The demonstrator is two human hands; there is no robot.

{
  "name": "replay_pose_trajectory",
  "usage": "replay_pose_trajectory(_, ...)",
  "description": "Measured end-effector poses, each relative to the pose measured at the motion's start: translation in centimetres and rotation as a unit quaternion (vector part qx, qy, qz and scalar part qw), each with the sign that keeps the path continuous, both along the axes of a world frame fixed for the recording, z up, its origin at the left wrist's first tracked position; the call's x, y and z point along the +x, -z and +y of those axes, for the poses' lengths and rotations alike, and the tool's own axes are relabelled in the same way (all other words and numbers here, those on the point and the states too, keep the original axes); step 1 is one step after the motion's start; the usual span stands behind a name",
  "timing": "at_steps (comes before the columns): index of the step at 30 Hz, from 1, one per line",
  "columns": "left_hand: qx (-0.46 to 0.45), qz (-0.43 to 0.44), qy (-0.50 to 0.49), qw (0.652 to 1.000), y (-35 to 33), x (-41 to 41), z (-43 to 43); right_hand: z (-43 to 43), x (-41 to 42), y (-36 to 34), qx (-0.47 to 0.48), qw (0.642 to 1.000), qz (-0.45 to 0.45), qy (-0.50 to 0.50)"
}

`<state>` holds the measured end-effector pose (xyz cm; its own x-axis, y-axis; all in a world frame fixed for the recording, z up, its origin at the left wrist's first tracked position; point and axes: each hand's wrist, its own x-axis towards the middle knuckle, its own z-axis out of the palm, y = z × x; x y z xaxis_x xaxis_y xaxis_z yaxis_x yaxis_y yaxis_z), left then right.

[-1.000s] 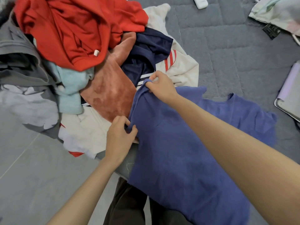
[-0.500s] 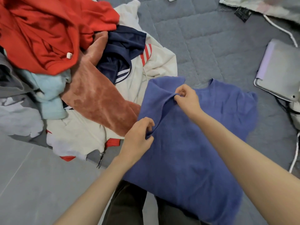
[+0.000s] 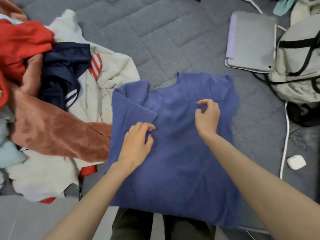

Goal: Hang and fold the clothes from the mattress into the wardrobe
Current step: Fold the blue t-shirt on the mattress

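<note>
A blue T-shirt lies spread on the grey quilted mattress, its left sleeve folded inward across the chest. My left hand rests flat on the shirt just below that folded sleeve, fingers apart. Hovering over the chest area, my right hand has loosely curled fingers and holds nothing. A pile of clothes sits to the left: a red garment, a navy one with white stripes, a rust-coloured fleece and a cream jacket.
A grey tablet in a lilac case lies at the back right, beside a pale bag with black straps. A white cable runs down the right side, past a small white case. Grey floor shows at the bottom left.
Both hands carried the shirt's left sleeve inward, laid it across the chest and let go. The left hand now lies flat on the shirt and the right hand has lifted off.
</note>
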<state>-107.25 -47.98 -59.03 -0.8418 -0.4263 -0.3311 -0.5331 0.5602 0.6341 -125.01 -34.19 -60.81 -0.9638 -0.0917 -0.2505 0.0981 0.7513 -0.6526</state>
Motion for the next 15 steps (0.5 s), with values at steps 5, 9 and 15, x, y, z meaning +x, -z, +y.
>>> replay_pose_trajectory(5,0.050,0.027,0.044,0.997,1.0,-8.2,2.6,5.7,-5.4,1.2,0.039,0.993,0.032,0.106)
replay_pose_trajectory(9,0.066,0.028,0.076,0.995,2.8,-15.0,4.4,9.3,-9.7,3.3,0.018,0.984,-0.029,0.175)
replay_pose_trajectory(15,0.058,0.046,0.100,0.992,4.9,-23.0,6.6,10.9,-14.1,6.2,-0.087,0.949,-0.228,0.198)
